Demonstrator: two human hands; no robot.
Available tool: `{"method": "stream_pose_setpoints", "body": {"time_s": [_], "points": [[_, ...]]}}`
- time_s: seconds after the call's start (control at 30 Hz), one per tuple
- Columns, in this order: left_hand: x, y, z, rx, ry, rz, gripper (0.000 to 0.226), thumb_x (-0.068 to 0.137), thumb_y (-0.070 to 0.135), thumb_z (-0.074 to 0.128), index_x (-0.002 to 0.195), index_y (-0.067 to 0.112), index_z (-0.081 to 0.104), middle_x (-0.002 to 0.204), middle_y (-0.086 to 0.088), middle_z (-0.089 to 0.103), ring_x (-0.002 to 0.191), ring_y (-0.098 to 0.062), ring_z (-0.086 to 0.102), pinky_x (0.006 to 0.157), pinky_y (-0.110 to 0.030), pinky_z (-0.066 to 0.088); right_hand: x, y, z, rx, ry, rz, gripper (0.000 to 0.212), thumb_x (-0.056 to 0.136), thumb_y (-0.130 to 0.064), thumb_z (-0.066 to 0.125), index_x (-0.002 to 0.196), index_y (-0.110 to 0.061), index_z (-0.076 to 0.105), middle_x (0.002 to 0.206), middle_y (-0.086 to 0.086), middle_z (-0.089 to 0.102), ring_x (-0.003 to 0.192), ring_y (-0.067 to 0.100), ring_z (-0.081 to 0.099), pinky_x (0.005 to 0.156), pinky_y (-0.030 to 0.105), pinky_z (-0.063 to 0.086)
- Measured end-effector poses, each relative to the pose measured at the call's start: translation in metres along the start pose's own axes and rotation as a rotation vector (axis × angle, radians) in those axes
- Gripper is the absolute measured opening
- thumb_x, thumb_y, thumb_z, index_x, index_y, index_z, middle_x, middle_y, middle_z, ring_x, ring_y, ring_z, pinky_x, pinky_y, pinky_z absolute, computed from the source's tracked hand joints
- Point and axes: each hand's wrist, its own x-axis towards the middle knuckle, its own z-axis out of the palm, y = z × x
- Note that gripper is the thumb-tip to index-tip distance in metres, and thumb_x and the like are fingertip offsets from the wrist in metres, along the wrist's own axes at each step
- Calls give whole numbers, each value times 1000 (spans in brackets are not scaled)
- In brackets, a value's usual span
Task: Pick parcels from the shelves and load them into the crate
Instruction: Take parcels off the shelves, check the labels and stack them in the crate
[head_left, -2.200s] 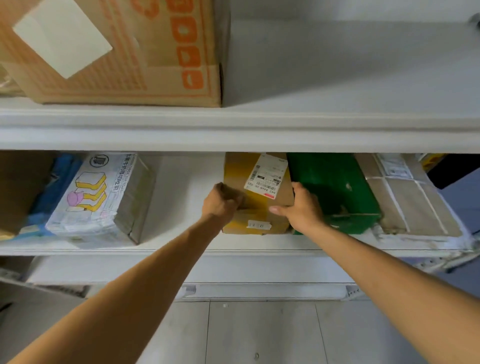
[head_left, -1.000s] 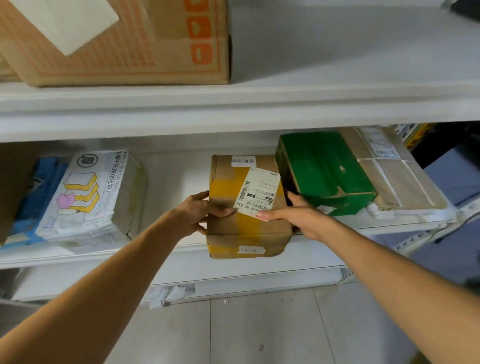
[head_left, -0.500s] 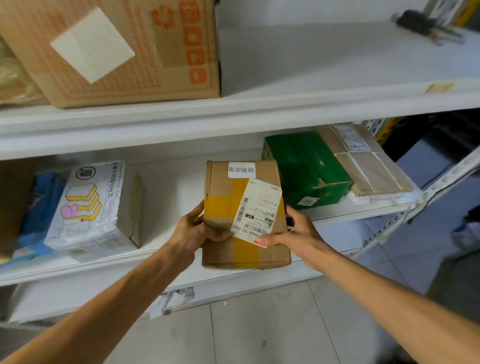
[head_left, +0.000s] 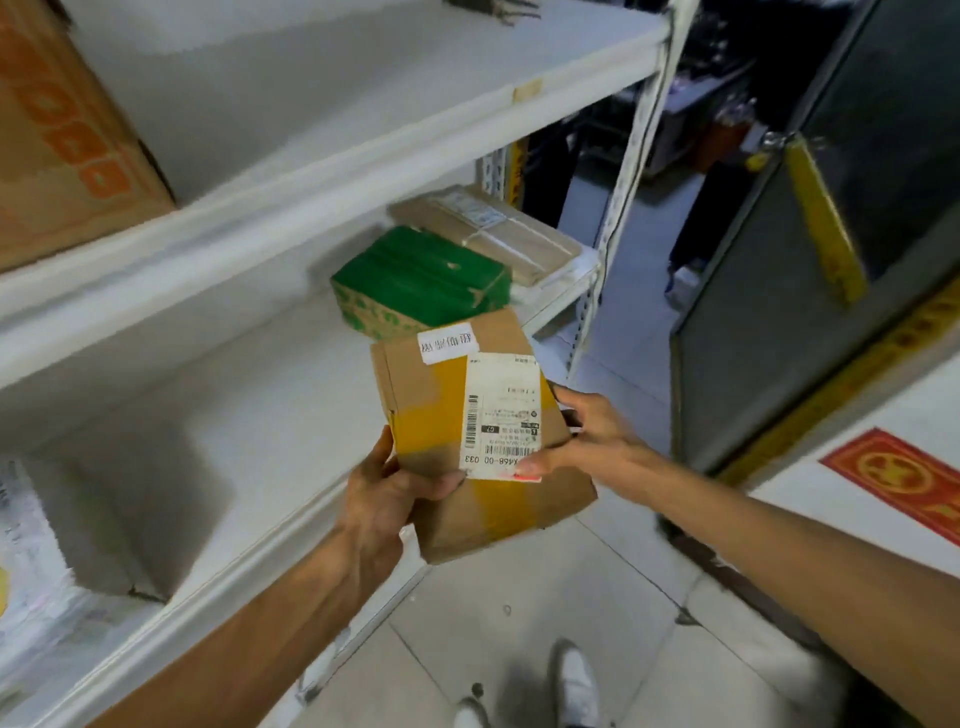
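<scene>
A: Position of the cardboard parcel (head_left: 436, 415)?

B: In the air, just in front of the lower shelf (head_left: 249, 415) edge, label up. The green parcel (head_left: 421, 280) sits on the shelf beyond it.

A: Hands?

B: Left hand (head_left: 384, 499) clamped on the near-left side, thumb on top. Right hand (head_left: 592, 436) grips the right side, thumb on the label. The parcel's long axis runs away from the person, far end tilted left.

A: Crate?

B: Not in view, bearing unknown. Judgement: hands evenly placed, so a two-handed carry.
</scene>
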Motion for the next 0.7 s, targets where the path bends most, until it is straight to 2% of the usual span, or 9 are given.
{"method": "stream_pose_setpoints", "body": {"time_s": [0.17,0.3,0.4,0.5,0.57,0.7], "points": [[4,-26,50,111,-135,-85,83,65,-12,77,135,27,52,110,1,73,98,-22,66,71,-34,52,-59,38,-35,63,161,111,79,60,-4,89,128,-31,58,116,-7,69,117,21,58,102,49,48],[8,-49,111,264,-231,-139,81,63,-14,78,129,28,57,109,0,73,106,-25,64,92,-41,51,-117,79,-66,201,333,189,72,61,-4,89,117,-37,60,109,-10,71,113,16,60,100,40,50],[5,-72,167,387,-391,-170,69,64,-17,76,113,29,62,107,-2,73,102,-24,66,85,-34,53,-172,113,-88,320,496,219,75,61,-3,88,123,-32,59,107,-11,73,109,13,63,90,27,54],[-1,-100,228,501,-586,-188,60,68,-16,74,107,28,63,107,-2,73,101,-22,66,81,-32,53,-230,145,-104,394,713,259,79,59,-8,91,128,-30,59,110,-8,72,107,11,64,87,27,55],[-8,-122,270,600,-736,-199,57,72,-12,74,109,29,63,105,2,74,98,-18,68,80,-32,55,-270,164,-112,435,878,291,76,57,-9,92,121,-35,60,108,-11,72,104,5,63,87,25,54],[-34,-170,358,787,-1021,-213,60,75,-8,75,124,24,61,102,5,75,97,-16,69,77,-30,56,-350,201,-121,539,1143,325,72,58,-8,91,116,-37,61,103,-18,72,97,-7,63,78,10,49]]}}
